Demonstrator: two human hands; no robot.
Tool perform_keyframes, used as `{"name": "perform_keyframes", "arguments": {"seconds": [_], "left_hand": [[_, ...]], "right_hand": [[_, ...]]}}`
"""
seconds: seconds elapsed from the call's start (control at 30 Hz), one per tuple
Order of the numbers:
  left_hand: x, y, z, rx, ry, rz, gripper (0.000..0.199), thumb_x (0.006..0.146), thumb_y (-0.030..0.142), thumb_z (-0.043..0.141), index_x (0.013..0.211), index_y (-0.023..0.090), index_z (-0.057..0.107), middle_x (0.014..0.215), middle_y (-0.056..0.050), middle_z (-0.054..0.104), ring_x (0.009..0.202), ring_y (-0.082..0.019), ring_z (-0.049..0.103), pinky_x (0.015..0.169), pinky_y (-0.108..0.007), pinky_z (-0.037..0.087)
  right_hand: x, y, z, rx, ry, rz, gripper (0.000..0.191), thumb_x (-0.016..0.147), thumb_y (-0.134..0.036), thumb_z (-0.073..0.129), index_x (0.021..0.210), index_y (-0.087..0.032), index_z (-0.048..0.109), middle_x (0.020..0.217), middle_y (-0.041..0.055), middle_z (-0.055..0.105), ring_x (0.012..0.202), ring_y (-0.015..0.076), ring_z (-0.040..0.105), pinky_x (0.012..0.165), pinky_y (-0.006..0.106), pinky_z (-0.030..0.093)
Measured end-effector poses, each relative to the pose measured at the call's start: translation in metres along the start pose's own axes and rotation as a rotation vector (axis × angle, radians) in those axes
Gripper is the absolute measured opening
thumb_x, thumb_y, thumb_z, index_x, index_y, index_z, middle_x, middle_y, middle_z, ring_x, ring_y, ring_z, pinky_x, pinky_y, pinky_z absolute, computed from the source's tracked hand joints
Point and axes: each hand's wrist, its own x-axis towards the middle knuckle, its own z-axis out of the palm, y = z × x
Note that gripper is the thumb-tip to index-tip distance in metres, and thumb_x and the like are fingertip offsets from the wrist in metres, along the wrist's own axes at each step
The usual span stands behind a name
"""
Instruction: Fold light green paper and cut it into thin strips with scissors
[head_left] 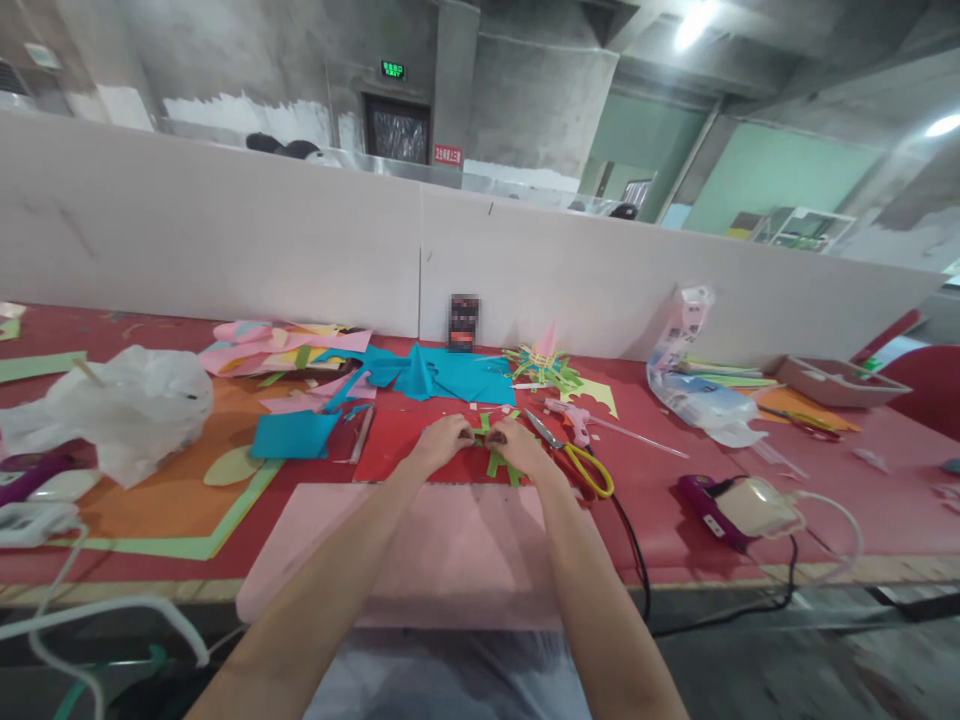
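Note:
Over a red sheet (390, 437) on the table, my left hand (446, 442) and my right hand (519, 446) face each other. Both are closed on a green paper cutout (504, 468) with strip-like arms; its middle is partly covered by my fingers. To the right of my right hand lie scissors (585, 468) with yellow handles, blades pointing away. A pink glue gun (577, 422) rests just beyond them. Farther back sits a paper piece of green and yellow strips (551, 368) with a pink cone on it.
Blue paper (480, 378) and a pile of coloured scraps (285, 345) lie at the back. A white plastic bag (135, 405) is at left. On the right are a purple power strip (709, 510) with a charger, a plastic package (694, 390) and a pink tray (840, 382). A white partition (300, 240) stands behind.

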Motion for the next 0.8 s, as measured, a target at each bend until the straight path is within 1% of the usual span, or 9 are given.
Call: {"name": "perform_keyframes", "arguments": {"seconds": [0.07, 0.13, 0.23, 0.3, 0.37, 0.5, 0.63, 0.8], "left_hand": [[-0.001, 0.001, -0.003, -0.028, 0.038, 0.006, 0.01, 0.073, 0.024, 0.057, 0.076, 0.017, 0.063, 0.081, -0.004, 0.06, 0.075, -0.014, 0.055, 0.066, -0.023, 0.04], [-0.003, 0.002, -0.007, -0.061, 0.044, 0.042, 0.01, 0.073, 0.024, 0.057, 0.075, 0.016, 0.063, 0.081, -0.003, 0.06, 0.075, -0.013, 0.055, 0.066, -0.022, 0.04], [-0.005, 0.003, -0.009, -0.071, -0.021, 0.08, 0.01, 0.073, 0.025, 0.057, 0.074, 0.017, 0.063, 0.081, -0.002, 0.061, 0.075, -0.013, 0.055, 0.067, -0.022, 0.04], [-0.007, 0.002, -0.009, -0.03, -0.068, 0.063, 0.01, 0.072, 0.026, 0.058, 0.073, 0.018, 0.064, 0.08, -0.002, 0.061, 0.075, -0.014, 0.056, 0.066, -0.022, 0.039], [-0.008, 0.001, -0.007, 0.014, -0.078, 0.034, 0.009, 0.071, 0.025, 0.058, 0.073, 0.019, 0.064, 0.08, -0.002, 0.061, 0.076, -0.015, 0.056, 0.066, -0.022, 0.039], [-0.009, -0.001, -0.007, 0.044, -0.007, 0.001, 0.008, 0.073, 0.024, 0.057, 0.076, 0.019, 0.063, 0.083, -0.003, 0.061, 0.081, -0.015, 0.056, 0.071, -0.024, 0.04], [-0.011, -0.002, -0.01, 0.022, 0.053, -0.014, 0.012, 0.075, 0.029, 0.057, 0.08, 0.019, 0.062, 0.086, -0.003, 0.059, 0.08, -0.015, 0.055, 0.069, -0.024, 0.04], [-0.012, -0.008, -0.011, -0.031, 0.052, 0.012, 0.017, 0.074, 0.032, 0.058, 0.084, 0.019, 0.063, 0.089, -0.004, 0.058, 0.081, -0.015, 0.055, 0.072, -0.025, 0.041]], "right_hand": [[0.0, -0.002, -0.002, -0.009, 0.006, -0.01, 0.008, 0.075, -0.016, 0.057, 0.077, -0.018, 0.064, 0.083, 0.0034, 0.054, 0.078, 0.0126, 0.051, 0.074, 0.023, 0.037], [0.0, -0.004, -0.003, -0.024, 0.006, -0.019, 0.011, 0.076, -0.015, 0.056, 0.077, -0.019, 0.066, 0.084, 0.0035, 0.053, 0.08, 0.0127, 0.051, 0.075, 0.023, 0.036], [-0.001, -0.007, -0.002, -0.055, -0.011, -0.016, 0.015, 0.076, -0.013, 0.054, 0.08, -0.02, 0.067, 0.085, 0.0034, 0.051, 0.081, 0.0126, 0.051, 0.072, 0.022, 0.036], [0.0, -0.008, -0.001, -0.072, -0.011, -0.005, 0.017, 0.077, -0.013, 0.053, 0.083, -0.021, 0.067, 0.086, 0.0035, 0.051, 0.08, 0.0127, 0.051, 0.069, 0.021, 0.036], [0.0, -0.008, 0.0, -0.074, -0.001, 0.001, 0.018, 0.077, -0.013, 0.053, 0.085, -0.021, 0.067, 0.086, 0.0036, 0.051, 0.081, 0.013, 0.051, 0.068, 0.021, 0.036], [0.001, -0.007, -0.002, -0.065, 0.026, 0.036, 0.015, 0.076, -0.015, 0.055, 0.083, -0.021, 0.067, 0.086, 0.0042, 0.054, 0.081, 0.014, 0.053, 0.074, 0.023, 0.037], [-0.002, -0.009, -0.005, -0.066, 0.001, 0.085, 0.008, 0.073, -0.02, 0.06, 0.078, -0.02, 0.067, 0.084, 0.0046, 0.058, 0.082, 0.0155, 0.054, 0.076, 0.024, 0.038], [-0.007, -0.014, -0.005, -0.046, -0.016, 0.098, 0.01, 0.071, -0.02, 0.063, 0.079, -0.02, 0.067, 0.084, 0.0037, 0.06, 0.079, 0.0148, 0.055, 0.07, 0.023, 0.038]]}}
